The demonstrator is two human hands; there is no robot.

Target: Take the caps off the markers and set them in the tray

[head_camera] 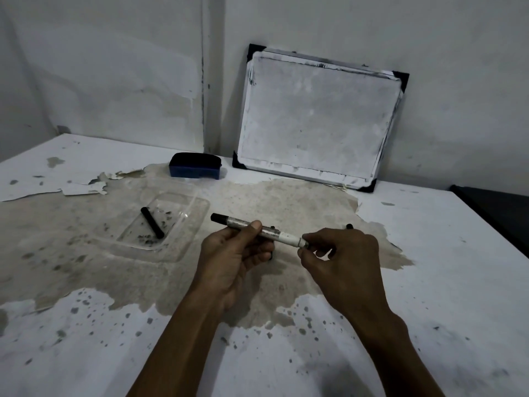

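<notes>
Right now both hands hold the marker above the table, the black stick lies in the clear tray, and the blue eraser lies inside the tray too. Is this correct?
Not quite. The head view shows the blue eraser outside the clear tray, on the table behind it, near the whiteboard. The rest holds: the left hand and right hand hold the marker, and the black stick lies in the tray.

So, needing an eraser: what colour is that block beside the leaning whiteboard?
The felt-topped eraser block has a blue body and dark top, seen in the head view.

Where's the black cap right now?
In the head view, the black cap lies inside the clear plastic tray on the table, left of the marker and the left hand, in front of the blue eraser.
</notes>
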